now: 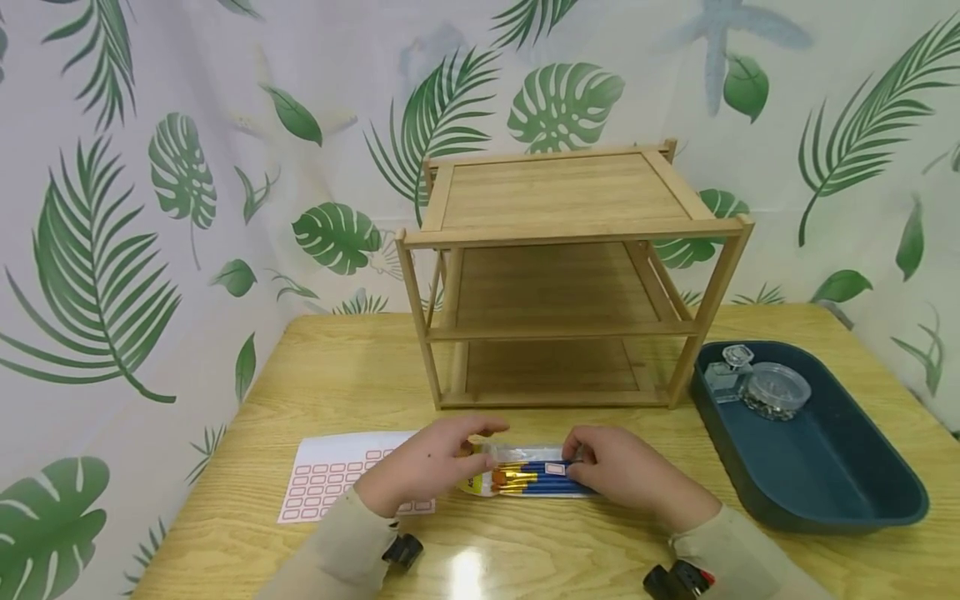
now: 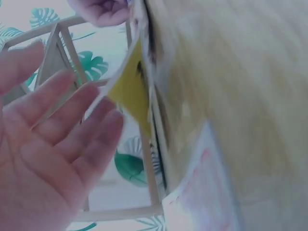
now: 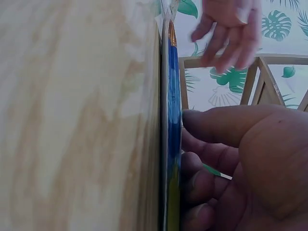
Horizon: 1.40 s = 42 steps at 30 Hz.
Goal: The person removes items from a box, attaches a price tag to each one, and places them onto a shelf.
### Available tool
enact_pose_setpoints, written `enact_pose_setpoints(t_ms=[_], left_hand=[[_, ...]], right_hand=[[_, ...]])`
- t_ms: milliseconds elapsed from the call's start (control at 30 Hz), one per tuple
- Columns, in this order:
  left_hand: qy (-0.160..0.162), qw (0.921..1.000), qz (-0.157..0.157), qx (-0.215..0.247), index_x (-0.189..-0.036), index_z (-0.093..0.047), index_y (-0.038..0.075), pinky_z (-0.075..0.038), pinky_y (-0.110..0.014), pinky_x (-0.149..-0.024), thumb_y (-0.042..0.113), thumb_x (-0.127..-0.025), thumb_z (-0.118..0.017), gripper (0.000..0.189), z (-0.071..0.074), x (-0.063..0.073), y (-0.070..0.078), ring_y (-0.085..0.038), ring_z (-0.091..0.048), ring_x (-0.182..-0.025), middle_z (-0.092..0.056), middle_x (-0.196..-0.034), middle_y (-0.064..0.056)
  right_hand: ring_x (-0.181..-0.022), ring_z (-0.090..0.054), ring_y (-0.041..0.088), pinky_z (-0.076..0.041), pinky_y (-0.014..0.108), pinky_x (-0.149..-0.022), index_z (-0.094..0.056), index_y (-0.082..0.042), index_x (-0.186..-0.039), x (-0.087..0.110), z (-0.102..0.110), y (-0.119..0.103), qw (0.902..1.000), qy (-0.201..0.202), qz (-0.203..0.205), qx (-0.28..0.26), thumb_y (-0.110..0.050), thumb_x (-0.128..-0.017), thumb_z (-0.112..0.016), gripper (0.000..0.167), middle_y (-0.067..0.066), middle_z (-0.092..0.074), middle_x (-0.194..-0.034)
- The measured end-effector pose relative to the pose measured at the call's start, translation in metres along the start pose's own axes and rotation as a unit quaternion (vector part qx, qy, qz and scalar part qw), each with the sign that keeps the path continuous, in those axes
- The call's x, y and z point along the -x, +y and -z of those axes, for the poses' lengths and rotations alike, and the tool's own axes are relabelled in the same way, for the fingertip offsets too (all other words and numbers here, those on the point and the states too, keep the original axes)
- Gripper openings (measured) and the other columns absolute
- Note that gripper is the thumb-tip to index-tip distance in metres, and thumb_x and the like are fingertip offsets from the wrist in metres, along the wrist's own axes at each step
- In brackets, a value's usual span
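Note:
A clear pack of paintbrushes (image 1: 517,477) with blue handles and gold ferrules lies flat on the table. A small red-bordered label (image 1: 555,469) sits on top of it. My right hand (image 1: 626,471) holds the pack at its right end, thumb and bent fingers against it, as the right wrist view also shows. Over the pack's yellow left end (image 2: 130,86) hovers my left hand (image 1: 423,467), its fingers loosely spread and nothing in them. Partly under the left forearm lies a white sheet of red-bordered labels (image 1: 322,487).
Behind the pack stands a wooden three-tier rack (image 1: 562,196). To the right is a dark teal tub (image 1: 832,467), holding a clear round container (image 1: 780,390) of small pieces and a clear faceted item (image 1: 724,379). A leaf-patterned curtain (image 1: 337,108) hangs around the table.

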<state>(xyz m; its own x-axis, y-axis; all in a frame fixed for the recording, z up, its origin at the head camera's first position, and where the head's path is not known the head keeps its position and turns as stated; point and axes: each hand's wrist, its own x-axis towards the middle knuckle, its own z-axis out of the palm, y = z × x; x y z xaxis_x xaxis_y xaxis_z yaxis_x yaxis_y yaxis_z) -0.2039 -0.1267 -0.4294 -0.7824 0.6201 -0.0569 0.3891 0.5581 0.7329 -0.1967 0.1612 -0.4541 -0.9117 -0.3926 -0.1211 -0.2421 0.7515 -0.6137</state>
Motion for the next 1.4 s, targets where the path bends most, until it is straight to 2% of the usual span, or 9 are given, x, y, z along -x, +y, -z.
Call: enact_pose_setpoints(t_ms=[100,200,267,367,433,500,767,1200,1400], left_hand=[[0.086,0.9958,-0.02,0.027,-0.15,-0.048,0.024,-0.047,-0.045,-0.102,0.027,-0.102,-0.063,0.05,0.011,0.005,0.003,-0.024,-0.056,-0.125,-0.053,-0.145,0.006],[0.19,0.979,-0.044,0.059,-0.147,-0.05,0.021,-0.048,-0.047,-0.099,0.019,-0.1,-0.065,0.05,0.024,0.008,0.008,-0.024,-0.058,-0.12,-0.057,-0.139,0.004],[0.262,0.9594,-0.055,0.09,-0.144,-0.053,0.018,-0.049,-0.046,-0.098,0.013,-0.099,-0.066,0.047,0.032,0.009,0.011,-0.022,-0.059,-0.116,-0.06,-0.132,0.002],[0.354,0.9219,-0.065,0.144,-0.14,-0.053,0.01,-0.048,-0.043,-0.1,0.006,-0.098,-0.066,0.045,0.043,0.008,0.014,-0.023,-0.059,-0.116,-0.06,-0.128,-0.005],[0.396,0.8999,-0.061,0.172,-0.141,-0.051,0.01,-0.046,-0.04,-0.101,0.006,-0.097,-0.067,0.047,0.049,0.006,0.013,-0.021,-0.057,-0.117,-0.057,-0.128,-0.007],[0.416,0.8866,-0.051,0.196,-0.145,-0.047,0.012,-0.044,-0.04,-0.104,0.007,-0.098,-0.067,0.051,0.054,0.002,0.013,-0.022,-0.054,-0.121,-0.054,-0.133,-0.008],[0.428,0.8771,-0.028,0.217,-0.149,-0.046,0.014,-0.043,-0.042,-0.106,0.007,-0.1,-0.062,0.052,0.059,-0.028,0.013,-0.018,-0.051,-0.126,-0.054,-0.138,-0.002],[0.444,0.8629,0.014,0.242,-0.141,-0.057,0.009,-0.048,-0.041,-0.099,0.013,-0.102,-0.062,0.039,0.062,-0.037,0.006,-0.02,-0.056,-0.119,-0.061,-0.127,-0.007],[0.439,0.8658,0.005,0.24,-0.139,-0.058,0.01,-0.049,-0.041,-0.097,0.014,-0.102,-0.062,0.038,0.063,-0.038,0.002,-0.02,-0.057,-0.116,-0.061,-0.127,-0.013]], right_hand=[[-0.06,-0.05,0.015,-0.041,0.034,-0.059,-0.068,-0.019,-0.097,0.001,0.001,-0.002,1.0,-0.001,-0.001,-0.005,-0.019,-0.093,-0.073,0.007,-0.002,-0.055,-0.07],[-0.061,-0.049,0.015,-0.04,0.034,-0.06,-0.068,-0.019,-0.097,0.001,0.002,-0.003,1.0,0.0,0.001,-0.003,-0.02,-0.093,-0.074,0.007,-0.002,-0.055,-0.069],[-0.061,-0.049,0.015,-0.04,0.034,-0.06,-0.068,-0.019,-0.097,0.002,0.002,-0.003,1.0,0.0,0.001,-0.004,-0.021,-0.093,-0.074,0.007,-0.002,-0.054,-0.069],[-0.06,-0.048,0.015,-0.039,0.033,-0.058,-0.068,-0.018,-0.097,0.004,0.003,-0.003,0.9999,-0.003,0.005,-0.008,-0.021,-0.093,-0.074,0.008,-0.001,-0.054,-0.07],[-0.061,-0.048,0.015,-0.039,0.033,-0.058,-0.068,-0.018,-0.097,0.005,0.004,-0.002,0.9999,-0.004,0.007,-0.009,-0.022,-0.093,-0.074,0.008,-0.001,-0.054,-0.07],[-0.061,-0.049,0.015,-0.039,0.033,-0.058,-0.068,-0.019,-0.098,0.007,0.006,-0.001,0.9999,-0.002,0.004,-0.009,-0.022,-0.093,-0.074,0.008,-0.002,-0.055,-0.071],[-0.063,-0.051,0.015,-0.043,0.034,-0.059,-0.069,-0.018,-0.104,0.013,0.018,0.005,0.9999,0.009,0.003,-0.005,-0.024,-0.096,-0.071,0.01,-0.004,-0.057,-0.076],[-0.068,-0.053,0.015,-0.045,0.033,-0.06,-0.068,-0.014,-0.109,0.021,0.027,0.016,0.9994,0.011,0.026,-0.02,-0.025,-0.097,-0.069,0.016,-0.005,-0.058,-0.08],[-0.101,-0.063,0.024,-0.053,0.045,-0.083,-0.065,-0.013,-0.125,0.026,0.032,0.02,0.9987,0.028,0.042,0.009,-0.032,-0.094,-0.074,0.037,0.001,-0.063,-0.112]])
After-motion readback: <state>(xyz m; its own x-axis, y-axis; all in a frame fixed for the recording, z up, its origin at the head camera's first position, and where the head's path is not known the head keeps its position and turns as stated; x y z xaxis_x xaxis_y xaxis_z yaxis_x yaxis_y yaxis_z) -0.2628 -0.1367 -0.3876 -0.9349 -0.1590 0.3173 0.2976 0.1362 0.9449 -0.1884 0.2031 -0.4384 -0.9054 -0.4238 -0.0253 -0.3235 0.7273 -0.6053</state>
